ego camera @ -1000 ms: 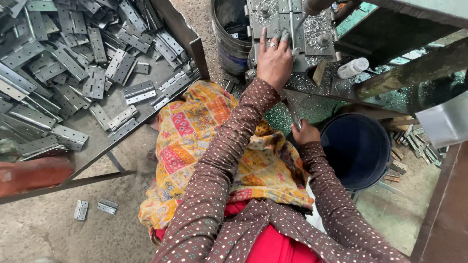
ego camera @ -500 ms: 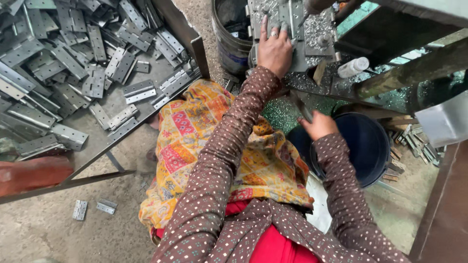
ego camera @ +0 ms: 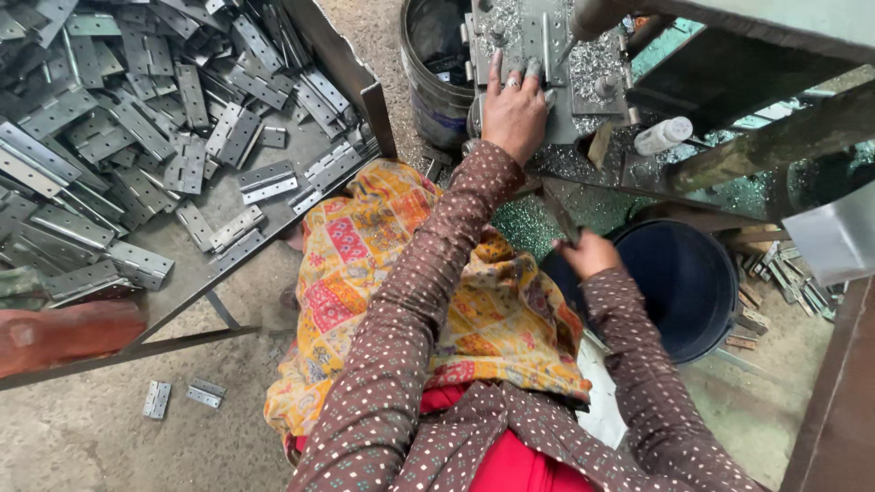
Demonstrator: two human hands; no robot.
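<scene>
Left hand (ego camera: 513, 109) lying flat, fingers spread, pinning hinge plate (ego camera: 529, 41) on press bed (ego camera: 592, 64) under ram, probably keeping it from shifting. Right hand (ego camera: 588, 253) closing around dark lever (ego camera: 558, 211), low by dark blue bucket (ego camera: 684, 278), likely sitting there for catching finished parts. Metal tray (ego camera: 346, 68) holding hinge pile (ego camera: 137, 128) within left reach. Shavings littering machine, couple stray hinges (ego camera: 182, 396) lying on gritty concrete floor (ego camera: 91, 437). Grimy workshop.

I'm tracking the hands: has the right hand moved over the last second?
Yes. The right hand has lifted off the lap, now level with the dark blue bucket rim.
</scene>
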